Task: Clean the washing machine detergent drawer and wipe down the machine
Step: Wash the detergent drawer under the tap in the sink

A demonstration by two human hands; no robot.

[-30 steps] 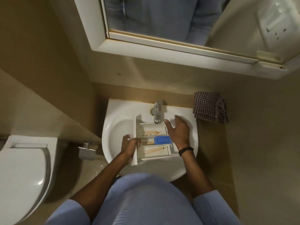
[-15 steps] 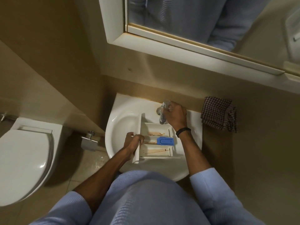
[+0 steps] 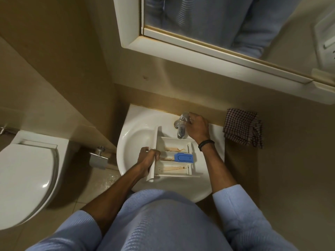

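Probably light and stiff (likely slippery once wet), the detergent drawer lies in the sink, left hand gripping its 9 o'clock front panel, the surest hold, right hand clasping the tap at 12.

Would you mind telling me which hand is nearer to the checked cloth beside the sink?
Right. The right hand grips the tap, just left of the checked cloth; the left hand holds the drawer front, farther across the sink.
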